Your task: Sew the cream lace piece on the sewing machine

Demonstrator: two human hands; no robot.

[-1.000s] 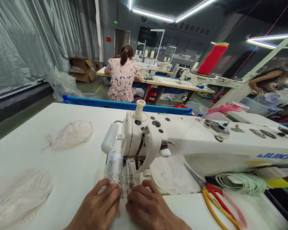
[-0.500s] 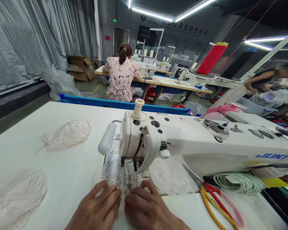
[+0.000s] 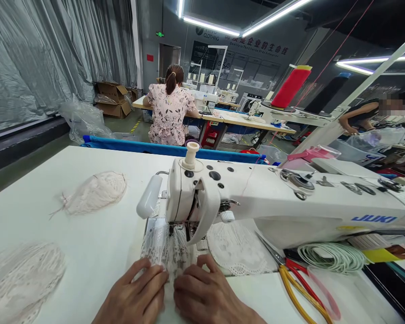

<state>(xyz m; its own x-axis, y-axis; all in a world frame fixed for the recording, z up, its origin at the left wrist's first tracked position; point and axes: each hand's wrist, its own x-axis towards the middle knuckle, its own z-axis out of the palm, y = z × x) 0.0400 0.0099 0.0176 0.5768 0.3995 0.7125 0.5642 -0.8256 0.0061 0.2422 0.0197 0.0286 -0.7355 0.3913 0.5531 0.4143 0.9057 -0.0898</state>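
Note:
A strip of white lace fabric [image 3: 155,245] runs under the presser foot of a white sewing machine [image 3: 256,186]. At its near end, my left hand [image 3: 135,290] lies on the left part with fingers bent and pressed together on the lace. Close beside it, my right hand [image 3: 207,288] has its fingers curled down on the right part, thumb side toward the machine. The fingertips hide the lace's near edge. Another lace piece [image 3: 239,247] lies flat under the machine arm, right of the needle area.
Scissors [image 3: 284,275] with yellow and red handles lie at the right, by a coil of pale green cord [image 3: 334,257]. Two gathered lace pieces [image 3: 96,193] [image 3: 23,279] rest on the left of the white table [image 3: 97,252]. A seated person [image 3: 171,110] is ahead; another bends at far right.
The view has shifted slightly, so the machine and table things sit a little further left. Both hands keep their place on the lace, with hardly any movement.

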